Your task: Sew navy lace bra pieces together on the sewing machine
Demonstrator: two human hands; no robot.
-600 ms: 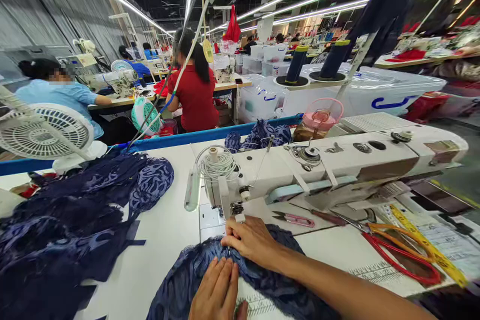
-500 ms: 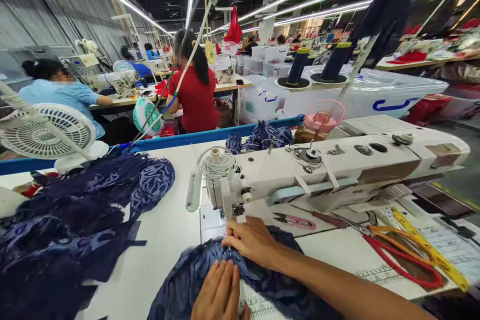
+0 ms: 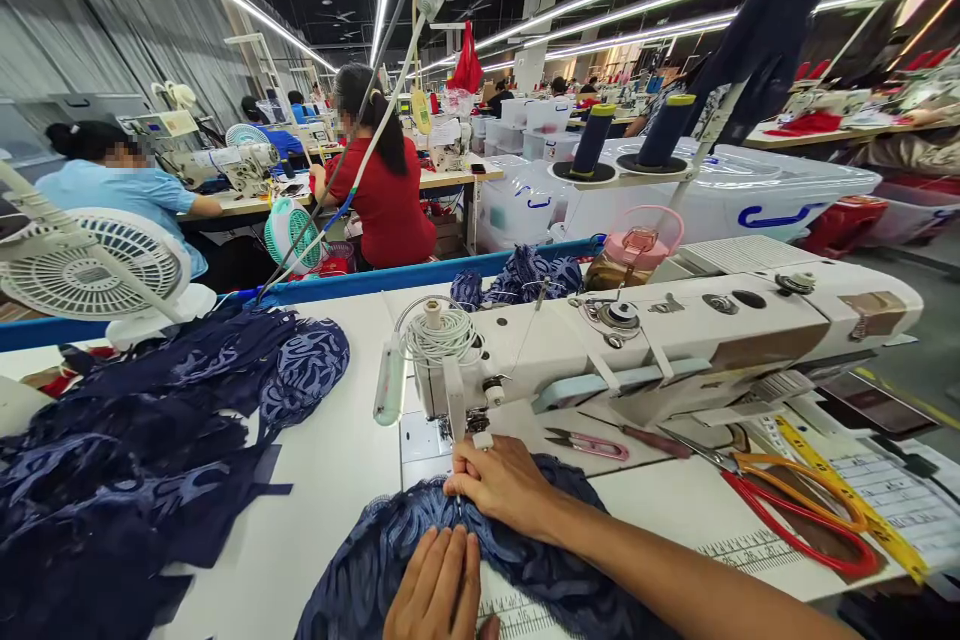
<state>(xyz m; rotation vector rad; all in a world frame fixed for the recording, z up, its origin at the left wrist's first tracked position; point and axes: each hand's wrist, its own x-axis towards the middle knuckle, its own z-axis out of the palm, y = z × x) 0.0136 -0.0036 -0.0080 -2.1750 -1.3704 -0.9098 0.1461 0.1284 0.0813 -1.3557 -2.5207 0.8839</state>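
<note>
Item: navy lace piece (image 3: 525, 560), patterned, lying crumpled at the near edge of the table (image 3: 330, 480), its far end at the foot of the white sewing machine (image 3: 660, 340).

Right hand (image 3: 504, 482): fingers bent, pressing the lace flat just in front of the presser foot (image 3: 480, 432); fingertips touch the fabric beside the needle area. It pinches nothing that can be seen.

Left hand (image 3: 439, 588): palm down, fingers together and extended, resting flat on the lace nearer the body; holds nothing.

Progress, as judged: the lace sits at the needle, guided by both hands, so stitching appears to be in hand or just beginning. Most of the piece lies on the near side of the foot, which suggests much of the seam remains. Whether the needle is down cannot be told.

Heap of navy lace pieces (image 3: 150, 440): at the left edge of the table, well apart from the hands; sewn or unsewn cannot be told.

Also on the table, right of the hands: pink thread snips (image 3: 592, 442), red-handled scissors (image 3: 795, 510), yellow tape measure (image 3: 840, 490).
</note>
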